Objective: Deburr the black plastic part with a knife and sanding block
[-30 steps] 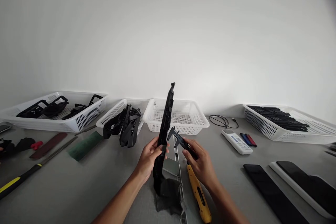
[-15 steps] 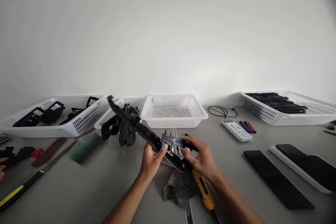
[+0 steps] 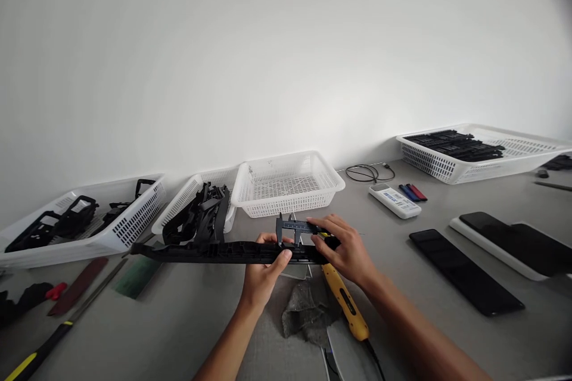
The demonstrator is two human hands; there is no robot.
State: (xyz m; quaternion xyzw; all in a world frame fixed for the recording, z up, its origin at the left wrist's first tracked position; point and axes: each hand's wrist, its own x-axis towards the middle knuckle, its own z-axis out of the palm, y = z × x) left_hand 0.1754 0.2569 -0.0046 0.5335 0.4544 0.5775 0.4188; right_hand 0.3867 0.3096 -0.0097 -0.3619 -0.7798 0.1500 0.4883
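Observation:
A long black plastic trim piece [image 3: 201,252] lies nearly level across the middle of the view. My left hand [image 3: 263,274] is closed around it, thumb in front and fingers behind. Over its right half, my right hand [image 3: 342,250] grips a dark vernier caliper [image 3: 297,226] by its beam. The caliper's jaws point down at the trim piece; whether both touch it I cannot tell. Beneath my hands are a grey cloth [image 3: 304,312] and a yellow-handled corded tool [image 3: 346,303].
White baskets with black parts stand at the left [image 3: 134,220], left of centre [image 3: 156,226] and far right [image 3: 451,172]; another white basket [image 3: 286,202] is mid-back. A file [image 3: 49,342] lies left; a white calculator-like device [image 3: 395,201] and black slabs [image 3: 467,274] lie right.
The trim piece has swung from a steep slant to nearly level, its left end coming down. The caliper stays over it in my right hand. The camera view has tilted slightly.

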